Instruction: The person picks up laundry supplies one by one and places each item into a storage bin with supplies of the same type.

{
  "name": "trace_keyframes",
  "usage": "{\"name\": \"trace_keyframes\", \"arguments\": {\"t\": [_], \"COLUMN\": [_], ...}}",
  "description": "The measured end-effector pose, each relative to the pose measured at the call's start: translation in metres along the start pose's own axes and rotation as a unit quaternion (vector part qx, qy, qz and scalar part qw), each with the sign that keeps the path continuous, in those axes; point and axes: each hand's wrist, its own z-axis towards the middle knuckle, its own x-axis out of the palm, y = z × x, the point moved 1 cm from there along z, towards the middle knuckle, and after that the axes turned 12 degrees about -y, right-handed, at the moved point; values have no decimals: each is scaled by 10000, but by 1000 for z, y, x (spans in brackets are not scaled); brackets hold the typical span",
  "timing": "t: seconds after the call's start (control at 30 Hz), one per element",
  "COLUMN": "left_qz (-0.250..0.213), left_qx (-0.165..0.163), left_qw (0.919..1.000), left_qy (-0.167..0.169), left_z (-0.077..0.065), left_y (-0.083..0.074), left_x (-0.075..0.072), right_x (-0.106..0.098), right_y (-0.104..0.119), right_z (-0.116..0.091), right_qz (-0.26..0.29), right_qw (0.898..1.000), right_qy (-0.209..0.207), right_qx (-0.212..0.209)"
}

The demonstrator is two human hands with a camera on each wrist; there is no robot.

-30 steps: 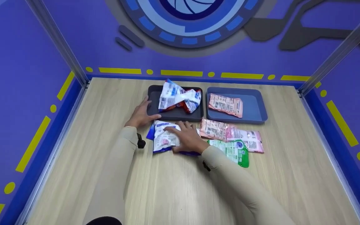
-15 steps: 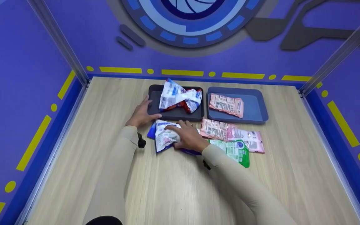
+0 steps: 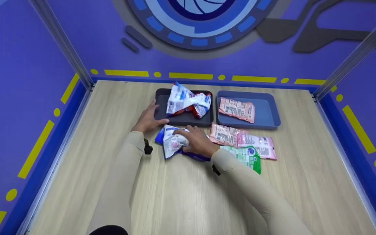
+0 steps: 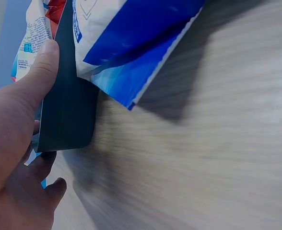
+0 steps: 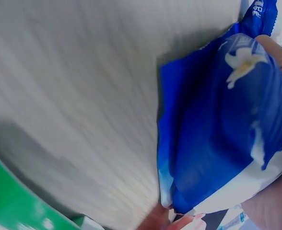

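My left hand [image 3: 148,120] holds the near left corner of the dark tray [image 3: 160,112]. In the left wrist view the thumb lies over its upper edge, with the fingers around the side. My right hand [image 3: 199,140] grips a white-and-blue plastic pouch [image 3: 172,143], tilted on the table in front of that tray. A white flower print shows on the blue side of the gripped pouch [image 5: 227,115] in the right wrist view. Purple-blue plastic [image 3: 198,157] shows under the right hand; whether it is a separate pouch I cannot tell.
White, blue and red pouches [image 3: 179,99] lie in the dark tray. Beside it, a grey-blue tray [image 3: 266,112] holds a pink pouch [image 3: 237,110]. A pink pouch [image 3: 224,134], a pink-and-white pouch [image 3: 261,146] and a green pouch [image 3: 245,158] lie nearer, right of the hand.
The white-and-blue pouch has bunched up and tilted under my right hand, its left edge shifting slightly right. My left hand stays at the dark tray.
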Motion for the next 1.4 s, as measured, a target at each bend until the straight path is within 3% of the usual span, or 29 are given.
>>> {"name": "trace_keyframes", "arguments": {"t": [0.5, 0.9, 1.4], "left_qz": [42, 63, 81], "left_qx": [63, 39, -113], "left_qw": [10000, 10000, 9999], "left_qy": [-53, -32, 1], "left_z": [1, 0, 3], "left_y": [1, -1, 0], "left_x": [2, 1, 1], "right_x": [-7, -7, -9], "right_y": [0, -1, -1], "right_z": [4, 1, 2], "right_qz": [401, 403, 426], "right_qw": [9986, 9992, 9990], "right_qy": [305, 25, 95], "right_qx": [155, -58, 31]}}
